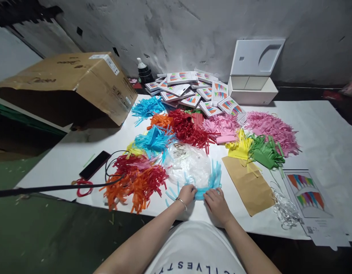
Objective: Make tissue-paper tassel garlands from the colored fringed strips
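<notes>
At the table's front edge lies a light blue fringed paper tassel sheet (200, 193), its cut strips fanning upward and to the left. My left hand (187, 195) is closed on the left end of its band. On the right end, the fingers of my right hand (217, 203) curl over the same band. Just beyond the hands sits a clear plastic bag (188, 167) with small things in it that I cannot make out. To the left is a pile of red and orange paper tassels (136, 182). A brown paper sheet (248, 186) lies to the right.
Blue tassels (154, 140), red tassels (190, 127), pink tassels (273, 131) and green tassels (267, 152) cover the middle. Behind stand flat printed packs (180, 78), an open white box (252, 91) and a cardboard box (87, 83). A phone (95, 165) and silver string (285, 209) lie at the sides.
</notes>
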`<state>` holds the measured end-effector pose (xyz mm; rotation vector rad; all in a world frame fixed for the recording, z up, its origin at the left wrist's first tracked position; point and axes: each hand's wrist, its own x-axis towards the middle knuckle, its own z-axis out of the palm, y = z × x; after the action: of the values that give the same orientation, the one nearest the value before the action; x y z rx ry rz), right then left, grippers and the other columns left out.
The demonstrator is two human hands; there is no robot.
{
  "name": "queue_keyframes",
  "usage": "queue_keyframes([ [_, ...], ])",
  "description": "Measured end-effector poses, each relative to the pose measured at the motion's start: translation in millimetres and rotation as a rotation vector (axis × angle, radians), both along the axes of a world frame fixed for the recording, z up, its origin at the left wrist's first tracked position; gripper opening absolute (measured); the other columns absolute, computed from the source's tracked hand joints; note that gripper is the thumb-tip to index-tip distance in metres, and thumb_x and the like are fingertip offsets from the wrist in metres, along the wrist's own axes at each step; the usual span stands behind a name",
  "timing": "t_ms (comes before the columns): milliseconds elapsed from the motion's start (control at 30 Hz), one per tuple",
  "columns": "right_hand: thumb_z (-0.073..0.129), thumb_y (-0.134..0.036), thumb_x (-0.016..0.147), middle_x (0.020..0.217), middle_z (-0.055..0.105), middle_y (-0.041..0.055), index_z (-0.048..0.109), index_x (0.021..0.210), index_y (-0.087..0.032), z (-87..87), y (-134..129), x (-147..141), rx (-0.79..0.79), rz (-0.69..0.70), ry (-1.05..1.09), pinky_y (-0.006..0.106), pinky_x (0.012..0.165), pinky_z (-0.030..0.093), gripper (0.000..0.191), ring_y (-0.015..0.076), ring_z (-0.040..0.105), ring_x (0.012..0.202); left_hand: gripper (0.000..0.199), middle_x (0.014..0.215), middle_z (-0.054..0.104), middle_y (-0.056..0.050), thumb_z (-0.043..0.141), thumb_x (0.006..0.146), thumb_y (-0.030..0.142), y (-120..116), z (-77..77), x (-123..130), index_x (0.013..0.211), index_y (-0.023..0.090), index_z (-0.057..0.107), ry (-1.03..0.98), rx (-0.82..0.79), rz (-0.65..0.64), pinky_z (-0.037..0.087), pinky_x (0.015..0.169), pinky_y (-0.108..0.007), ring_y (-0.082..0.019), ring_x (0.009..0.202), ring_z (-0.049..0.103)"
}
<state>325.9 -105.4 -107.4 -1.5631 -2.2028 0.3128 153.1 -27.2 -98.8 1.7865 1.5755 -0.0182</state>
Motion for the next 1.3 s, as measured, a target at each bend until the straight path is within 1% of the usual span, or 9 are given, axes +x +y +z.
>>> queue_keyframes([
  [100, 0.051, -0.020, 0.089, 0.099, 0.065, 0.0055, 0.060, 0.107, -0.022, -8.4, -7.3, -1.6, 0.042, 0.102, -0.006, 0.042, 0.100, 0.025, 0.020, 0.0208, 0.053, 0.102, 0.011, 0.078, 0.069, -0.003, 0.055, 0.081, 0.018, 0.5, 0.6, -3.8, 0.082, 0.017, 0.067, 0.010, 0.025, -0.026, 0.040, 0.068, -0.025, -0.018, 0.077, 0.062],
  [233, 0.047, -0.014, 0.091, 0.100, 0.065, 0.0064, 0.061, 0.106, -0.020, -18.5, -9.8, -4.3, 0.061, 0.063, -0.005, 0.043, 0.100, 0.025, 0.022, 0.0207, 0.053, 0.101, 0.023, 0.095, 0.066, -0.007, 0.047, 0.086, 0.014, -14.5, 10.0, -12.8, 0.104, 0.018, 0.060, 0.016, 0.129, -0.065, 0.040, 0.079, -0.032, -0.022, 0.091, 0.059],
  [333, 0.045, -0.013, 0.091, 0.095, 0.065, 0.0055, 0.062, 0.101, -0.020, -19.8, -9.1, -6.6, 0.059, 0.047, 0.005, 0.042, 0.100, 0.026, 0.021, 0.0198, 0.054, 0.098, 0.028, 0.118, 0.058, -0.009, 0.047, 0.087, 0.015, -34.5, 13.7, -16.9, 0.112, 0.020, 0.056, -0.043, 0.336, -0.270, 0.032, 0.096, -0.040, -0.025, 0.111, 0.048],
  [467, 0.046, -0.016, 0.091, 0.093, 0.064, 0.0043, 0.061, 0.092, -0.020, -15.0, -8.1, -10.4, 0.039, 0.023, 0.023, 0.042, 0.101, 0.025, 0.016, 0.0179, 0.054, 0.094, 0.022, 0.105, 0.062, -0.007, 0.050, 0.086, 0.015, -49.6, 2.6, -17.0, 0.105, 0.022, 0.059, -0.066, 0.533, -0.509, 0.031, 0.093, -0.044, -0.025, 0.101, 0.049],
  [633, 0.051, -0.020, 0.090, 0.100, 0.063, 0.0039, 0.061, 0.096, -0.023, -8.5, -8.0, -9.0, 0.021, 0.002, -0.019, 0.043, 0.102, 0.021, 0.013, 0.0192, 0.051, 0.102, 0.016, 0.091, 0.063, -0.004, 0.048, 0.089, 0.016, -46.0, -8.7, -21.6, 0.094, 0.022, 0.062, -0.092, 0.521, -0.443, 0.032, 0.086, -0.040, -0.021, 0.091, 0.051],
  [933, 0.048, -0.024, 0.092, 0.084, 0.061, 0.0046, 0.060, 0.077, -0.021, 0.8, 8.1, -5.4, -0.016, -0.183, -0.103, 0.043, 0.092, 0.026, 0.019, 0.0210, 0.051, 0.088, 0.024, 0.093, 0.062, -0.009, 0.045, 0.091, 0.029, -40.8, 8.4, -15.1, 0.083, 0.020, 0.066, 0.135, 0.435, -0.126, 0.029, 0.085, -0.044, -0.026, 0.094, 0.048],
  [1067, 0.047, -0.026, 0.091, 0.076, 0.060, 0.0078, 0.059, 0.072, -0.020, -0.6, 20.6, -14.6, -0.002, -0.267, -0.138, 0.046, 0.088, 0.027, 0.023, 0.0245, 0.050, 0.083, 0.026, 0.088, 0.064, -0.013, 0.049, 0.088, 0.033, -32.8, 9.8, -10.3, 0.081, 0.018, 0.070, 0.217, 0.368, -0.091, 0.028, 0.083, -0.047, -0.030, 0.094, 0.048],
  [1200, 0.046, -0.019, 0.090, 0.094, 0.063, 0.0119, 0.062, 0.084, -0.019, 1.0, 20.8, -16.6, 0.036, -0.290, -0.135, 0.049, 0.093, 0.023, 0.017, 0.0259, 0.050, 0.093, 0.026, 0.085, 0.066, -0.014, 0.052, 0.085, 0.034, -28.5, 6.8, -10.5, 0.078, 0.017, 0.071, 0.219, 0.351, -0.097, 0.028, 0.082, -0.046, -0.031, 0.093, 0.049],
  [1300, 0.051, -0.019, 0.089, 0.106, 0.063, 0.0091, 0.063, 0.088, -0.022, 0.7, 13.4, -15.9, 0.073, -0.184, -0.113, 0.047, 0.099, 0.019, 0.012, 0.0242, 0.049, 0.104, 0.026, 0.083, 0.066, -0.014, 0.054, 0.084, 0.035, -27.1, 5.2, -11.3, 0.076, 0.017, 0.070, 0.213, 0.351, -0.103, 0.028, 0.082, -0.046, -0.031, 0.093, 0.049],
])
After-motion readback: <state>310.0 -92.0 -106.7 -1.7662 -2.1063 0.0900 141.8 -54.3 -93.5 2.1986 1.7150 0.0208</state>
